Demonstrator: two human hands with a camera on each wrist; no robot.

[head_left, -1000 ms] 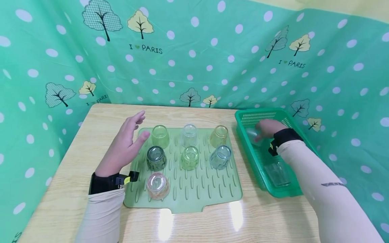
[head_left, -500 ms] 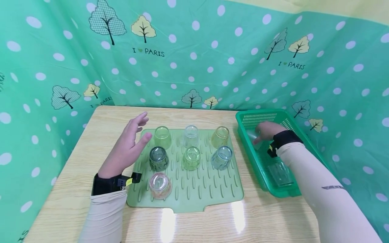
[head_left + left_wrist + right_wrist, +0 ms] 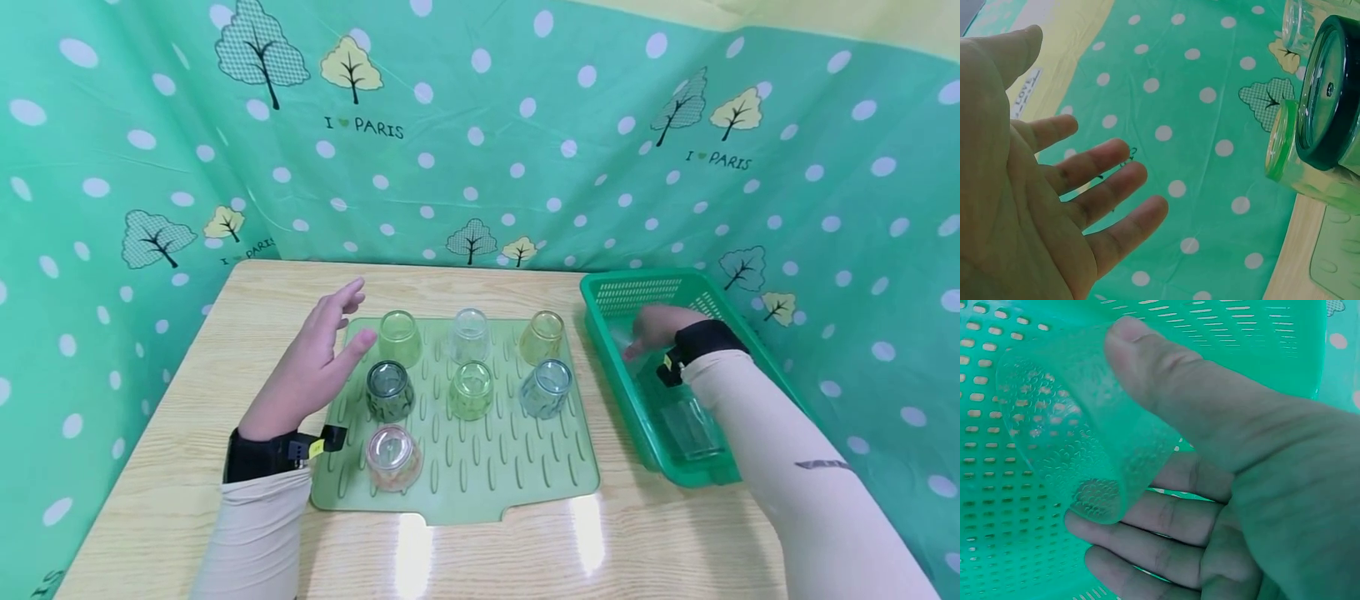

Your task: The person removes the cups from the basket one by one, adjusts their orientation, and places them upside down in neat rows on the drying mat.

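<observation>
Inside the green basket, my right hand (image 3: 656,325) holds a clear textured glass (image 3: 1085,425). The right wrist view shows the thumb along one side of the glass and the fingers curled beneath it, its mouth facing away from the palm. A second clear glass (image 3: 692,429) lies on its side nearer the front of the basket. My left hand (image 3: 311,358) hovers palm inward at the left edge of the green drying mat (image 3: 525,483), fingers spread and holding nothing. Close to it stand a dark glass (image 3: 389,392) and a green glass (image 3: 400,339), both upside down.
Also upside down on the mat are a pink glass (image 3: 393,458), a clear glass (image 3: 469,337), a yellow glass (image 3: 542,337), a light green glass (image 3: 472,392) and a blue glass (image 3: 546,389). The basket (image 3: 637,425) stands right of the mat. A patterned curtain (image 3: 480,150) hangs behind.
My right hand has stayed in the basket at the glass, shifting only slightly, and the glass has turned a little. The left hand keeps its pose, and the glasses on the mat stay put.
</observation>
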